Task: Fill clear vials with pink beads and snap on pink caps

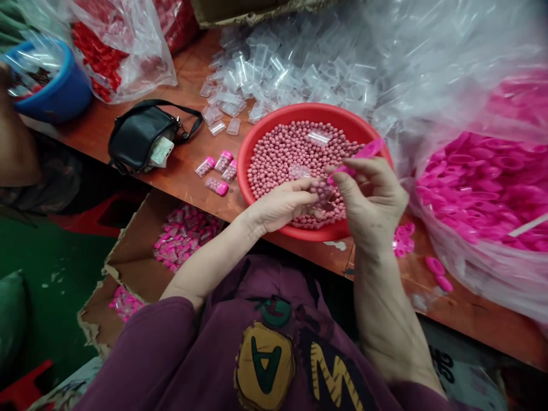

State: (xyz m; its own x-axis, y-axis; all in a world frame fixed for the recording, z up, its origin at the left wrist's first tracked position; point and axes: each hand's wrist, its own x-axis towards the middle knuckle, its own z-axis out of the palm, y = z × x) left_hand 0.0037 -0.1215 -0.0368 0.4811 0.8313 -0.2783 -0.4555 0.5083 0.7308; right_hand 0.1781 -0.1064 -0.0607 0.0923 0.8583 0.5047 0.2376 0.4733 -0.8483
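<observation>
The left hand (282, 204) is curled shut around a small clear container (322, 197) that looks part-filled with pink beads, though the fingers hide most of it. The right hand (371, 194) pinches a pink cap (363, 153) between thumb and forefingers, its far end sticking up and away over the bowl. Both hands meet just above the near side of a red bowl (257, 142), which is heaped with small dusty-pink beads (286, 154); two empty clear containers lie on top of the beads.

The container is a little transparent tube and the cap a glossy, brighter pink than the beads.

The bowl sits at the near edge of the brown wooden desk (188, 171), its rim slightly overhanging. Left of it, four filled, capped containers (217, 171) lie close together on bare wood. Further left a black pouch (143, 137) rests near the desk edge. Behind the bowl spreads a heap of empty clear containers (265, 74). On the right a large clear bag of pink caps (479, 194) crowds up against the bowl, with a few loose caps (436, 274) on the desk beside the right wrist. Below the desk edge on the left an open cardboard box (128, 257) holds finished containers. A blue bucket (64, 91) and bags of red pieces (103, 57) stand at the far left corner.
</observation>
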